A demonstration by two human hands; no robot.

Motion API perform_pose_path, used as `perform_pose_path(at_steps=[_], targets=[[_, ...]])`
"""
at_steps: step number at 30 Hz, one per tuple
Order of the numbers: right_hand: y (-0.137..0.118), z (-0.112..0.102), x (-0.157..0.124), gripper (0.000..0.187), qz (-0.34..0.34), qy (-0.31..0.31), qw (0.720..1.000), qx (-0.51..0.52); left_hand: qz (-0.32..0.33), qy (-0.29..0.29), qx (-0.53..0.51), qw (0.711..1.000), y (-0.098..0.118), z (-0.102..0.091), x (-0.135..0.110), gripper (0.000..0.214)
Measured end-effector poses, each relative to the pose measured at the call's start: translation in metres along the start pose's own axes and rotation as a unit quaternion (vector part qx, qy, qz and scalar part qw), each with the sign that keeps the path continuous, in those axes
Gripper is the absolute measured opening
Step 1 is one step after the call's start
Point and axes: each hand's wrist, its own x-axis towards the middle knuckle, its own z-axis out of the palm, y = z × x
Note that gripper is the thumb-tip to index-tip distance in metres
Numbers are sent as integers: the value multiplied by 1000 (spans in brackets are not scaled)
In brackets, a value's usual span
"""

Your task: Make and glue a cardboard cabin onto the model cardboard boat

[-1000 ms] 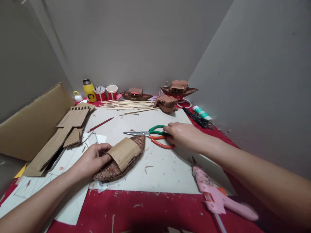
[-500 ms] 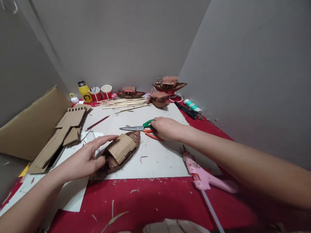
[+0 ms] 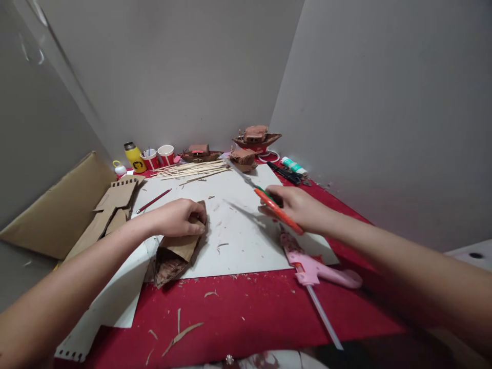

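My left hand (image 3: 177, 217) is closed over the far end of a brown cardboard boat model (image 3: 175, 256) with a tan cardboard cover, which rests tilted on the white board (image 3: 238, 241). My right hand (image 3: 298, 207) grips a pair of scissors (image 3: 269, 201) with orange and green handles. The scissors are lifted off the board, their blades pointing away toward the back of the table.
A pink glue gun (image 3: 311, 264) lies by my right wrist on the red tablecloth (image 3: 249, 318). Cardboard pieces (image 3: 111, 207) lie at left, a red pencil (image 3: 154, 200) beside them. Wooden sticks (image 3: 190, 169), cups (image 3: 158, 155), a yellow bottle (image 3: 134, 157) and finished boat models (image 3: 255, 137) line the back.
My right hand picked the scissors up off the board and turned the blades away. My left hand moved from the boat's near side to grip its far end and turned it.
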Motion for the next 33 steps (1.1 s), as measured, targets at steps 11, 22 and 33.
perform_pose_path(at_steps=[11, 22, 33], targets=[[-25, 14, -94, 34, -60, -134, 922, 357, -89, 250, -326, 907, -12, 13, -86, 21], [-49, 42, -90, 47, -77, -237, 884, 396, -125, 395, -534, 737, -23, 78, -108, 26], [-57, 42, -79, 42, -67, -283, 879, 378, -138, 392, -531, 739, -22, 86, -112, 22]])
